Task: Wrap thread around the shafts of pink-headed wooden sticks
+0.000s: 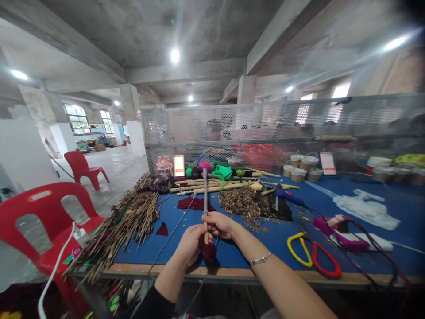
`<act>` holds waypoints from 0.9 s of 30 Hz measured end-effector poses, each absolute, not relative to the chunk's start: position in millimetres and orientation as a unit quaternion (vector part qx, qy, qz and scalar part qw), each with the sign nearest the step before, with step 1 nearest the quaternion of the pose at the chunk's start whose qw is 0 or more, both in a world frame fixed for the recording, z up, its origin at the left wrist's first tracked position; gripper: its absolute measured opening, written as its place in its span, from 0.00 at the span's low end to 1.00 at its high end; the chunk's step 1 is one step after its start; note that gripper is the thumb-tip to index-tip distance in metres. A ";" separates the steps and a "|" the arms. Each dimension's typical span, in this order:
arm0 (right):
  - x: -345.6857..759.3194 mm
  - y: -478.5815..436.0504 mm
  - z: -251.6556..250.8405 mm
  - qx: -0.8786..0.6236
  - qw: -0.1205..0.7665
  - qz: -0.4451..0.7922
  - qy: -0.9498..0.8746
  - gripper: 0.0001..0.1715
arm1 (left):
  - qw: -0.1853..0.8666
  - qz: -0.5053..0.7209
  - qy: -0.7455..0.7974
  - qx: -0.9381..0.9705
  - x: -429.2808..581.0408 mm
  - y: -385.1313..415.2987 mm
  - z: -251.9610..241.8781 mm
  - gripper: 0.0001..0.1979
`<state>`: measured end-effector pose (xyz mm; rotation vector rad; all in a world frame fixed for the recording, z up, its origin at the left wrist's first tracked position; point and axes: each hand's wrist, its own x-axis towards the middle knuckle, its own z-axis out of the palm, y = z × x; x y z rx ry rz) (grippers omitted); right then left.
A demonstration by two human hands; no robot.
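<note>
My left hand (190, 245) is closed around the lower end of a thin upright stick (205, 195), where a dark red cloth wad (208, 251) is wrapped. My right hand (221, 223) is closed on the same stick just above it; a silver bracelet (260, 258) sits on that wrist. Both hands are over the front of a blue-covered table (272, 241). A thin dark thread or wire (172, 235) trails from the stick area toward the table's front edge.
A pile of dry twigs (126, 226) lies at left, bamboo sticks (212, 186) and wood shavings (241, 204) lie ahead, and yellow-and-red handled scissors (314, 254) at right. Red plastic chairs (49, 226) stand at left. Behind a mesh screen (265, 128) sits another person.
</note>
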<state>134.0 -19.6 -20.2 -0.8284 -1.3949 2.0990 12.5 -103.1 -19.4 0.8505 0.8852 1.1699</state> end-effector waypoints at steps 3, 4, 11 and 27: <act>131.8 -19.3 -22.9 -0.304 0.262 0.758 -0.514 0.21 | 0.595 0.542 0.433 0.406 18.1 -101.4 -19.4 0.17; 131.5 -19.1 -23.6 -0.305 0.266 0.754 -0.516 0.21 | 0.580 0.545 0.442 0.414 19.1 -100.6 -19.9 0.17; 134.2 -18.9 -20.2 -0.288 0.248 0.774 -0.506 0.16 | 0.673 0.527 0.397 0.335 9.2 -99.8 -18.9 0.11; 131.8 -24.3 -13.4 -0.312 0.256 0.763 -0.505 0.21 | 0.631 0.522 0.450 0.356 11.9 -96.5 -16.3 0.14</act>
